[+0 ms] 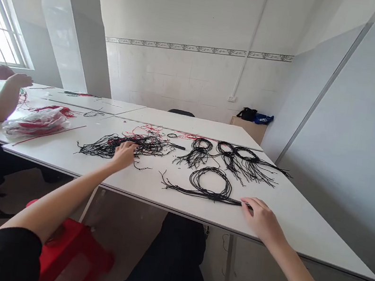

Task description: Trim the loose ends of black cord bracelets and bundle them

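Note:
My left hand (124, 156) reaches into a tangled pile of black cords (100, 145) on the white table; its fingertips are at the strands, and what they pinch, if anything, is hidden. My right hand (258, 215) is closed round the right-hand ends of a looped bundle of black cords (209, 194) near the table's front edge. The bundle's loop lies flat, with loose ends trailing left. Behind it lie several similar coiled bundles (201, 151) with knotted ends fanned out. A short black stick-like item (177, 146) and a small black ring (172, 135) rest beside the pile.
Red cords (188, 136) lie behind the pile. At the left are a clear plastic bag (37, 122) with red cords and another person's hands (19, 80). A red stool (72, 246) stands below the table (316, 229). Bags (254, 116) sit on a cabinet behind.

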